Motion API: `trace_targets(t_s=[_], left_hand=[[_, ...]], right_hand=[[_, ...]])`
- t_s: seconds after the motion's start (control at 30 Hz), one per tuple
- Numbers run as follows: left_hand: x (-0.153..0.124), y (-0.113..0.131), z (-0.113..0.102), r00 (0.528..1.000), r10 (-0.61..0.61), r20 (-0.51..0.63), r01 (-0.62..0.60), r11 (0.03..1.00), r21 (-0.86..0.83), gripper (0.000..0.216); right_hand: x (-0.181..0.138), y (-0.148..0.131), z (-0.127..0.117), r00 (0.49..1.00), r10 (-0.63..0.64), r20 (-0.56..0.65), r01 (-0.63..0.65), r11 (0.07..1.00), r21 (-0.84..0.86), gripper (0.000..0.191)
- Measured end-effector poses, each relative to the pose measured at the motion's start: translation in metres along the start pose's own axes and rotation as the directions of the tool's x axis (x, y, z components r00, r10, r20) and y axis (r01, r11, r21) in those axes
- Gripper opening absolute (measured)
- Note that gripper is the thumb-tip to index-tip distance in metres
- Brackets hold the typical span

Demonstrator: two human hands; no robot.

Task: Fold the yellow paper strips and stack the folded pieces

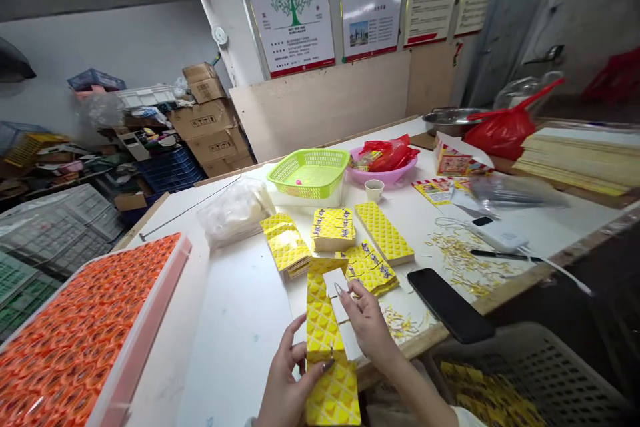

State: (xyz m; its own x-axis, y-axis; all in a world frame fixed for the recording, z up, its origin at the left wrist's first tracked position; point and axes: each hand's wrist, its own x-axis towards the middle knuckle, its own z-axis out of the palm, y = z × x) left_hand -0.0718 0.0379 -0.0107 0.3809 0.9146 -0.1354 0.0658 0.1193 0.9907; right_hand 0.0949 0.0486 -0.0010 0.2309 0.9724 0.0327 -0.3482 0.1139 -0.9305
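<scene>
nearest the camera, at the bottom centre of the frame, a flat yellow carton (pixel 325 340) stood on end between both hands, just above the near edge of the desk (pixel 240 320). the left hand (pixel 287 383) had its grip closed on the carton's lower part, thumb pressed across the printed face and fingers curled behind the left edge. the right hand (pixel 367 327) held the upper right side, its grip narrowed to a pinch, with the fingertips on the white flap (pixel 334 280) at the carton's top.

the work in hand looked like folding or opening that flap. it would likely go best with the left thumb pinning the face flat, so the right fingertips could bend the flap along its crease without buckling the thin card.

further up the frame, stacks of yellow cartons (pixel 333 227) lay on the desk. a black phone (pixel 450 303) sat to the right, and paper scraps (pixel 457 253) were scattered beyond it. an orange-filled tray (pixel 75 340) filled the lower left. a green basket (pixel 309 172) stood behind the stacks.
</scene>
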Motion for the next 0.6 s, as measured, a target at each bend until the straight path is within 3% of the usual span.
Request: trace_targets(t_s=[0.1, 0.2, 0.3, 0.4, 0.5, 0.6], left_hand=[[-0.005, -0.006, 0.006, 0.991, -0.105, 0.083, 0.127, 0.932, -0.340, 0.055], [-0.011, -0.015, 0.011, 0.984, -0.137, 0.118, 0.177, 0.852, -0.492, 0.044], [-0.016, -0.019, 0.013, 0.973, -0.140, 0.182, 0.212, 0.856, -0.472, 0.043], [-0.019, -0.014, 0.013, 0.972, -0.100, 0.212, 0.177, 0.906, -0.385, 0.046], [-0.021, -0.003, 0.014, 0.982, -0.086, 0.168, 0.131, 0.951, -0.280, 0.051], [-0.022, 0.005, 0.017, 0.992, -0.097, 0.078, 0.112, 0.971, -0.210, 0.055]], right_hand=[[-0.008, -0.001, 0.004, 0.991, -0.134, -0.026, 0.129, 0.980, -0.150, 0.027], [-0.018, -0.001, 0.006, 0.950, -0.312, -0.019, 0.281, 0.880, -0.384, 0.026], [-0.024, -0.003, 0.008, 0.891, -0.452, 0.033, 0.402, 0.753, -0.521, 0.023], [-0.025, -0.005, 0.011, 0.859, -0.510, 0.037, 0.443, 0.707, -0.551, 0.021], [-0.024, -0.006, 0.014, 0.876, -0.483, 0.016, 0.421, 0.747, -0.515, 0.022], [-0.022, -0.009, 0.014, 0.927, -0.367, -0.080, 0.308, 0.863, -0.400, 0.023]])
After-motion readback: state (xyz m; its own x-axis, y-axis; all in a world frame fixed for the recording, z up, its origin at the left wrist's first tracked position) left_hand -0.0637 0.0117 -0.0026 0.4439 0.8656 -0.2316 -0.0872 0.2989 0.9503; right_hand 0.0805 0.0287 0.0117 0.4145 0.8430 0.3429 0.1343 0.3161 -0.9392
